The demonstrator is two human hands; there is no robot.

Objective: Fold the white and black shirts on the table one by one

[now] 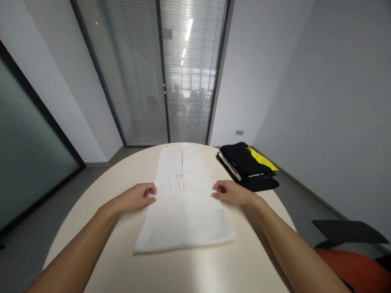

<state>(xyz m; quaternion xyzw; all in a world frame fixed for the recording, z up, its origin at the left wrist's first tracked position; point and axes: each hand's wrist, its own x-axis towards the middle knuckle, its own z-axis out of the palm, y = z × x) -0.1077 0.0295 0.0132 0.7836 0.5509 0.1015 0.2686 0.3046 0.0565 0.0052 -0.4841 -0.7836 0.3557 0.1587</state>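
A white folded garment (186, 219) lies flat on the table, wider at its near end and narrower at its far end. A seam or slit runs down the middle of its far half, with a small knot-like detail at its lower end. A crosswise fold line crosses it between my hands. My left hand (136, 198) is at its left edge, with thumb and curled fingers closed on the cloth. On the opposite edge, my right hand (230, 192) pinches the fabric at about the same height. Both sets of fingertips partly hide the cloth they grip.
The round cream table (116, 248) carries a stack of folded dark clothes (247, 165) at its far right, the top one black and yellow. An orange and black chair (351, 264) stands at the lower right. Glass panels with blinds (140, 81) rise beyond the table.
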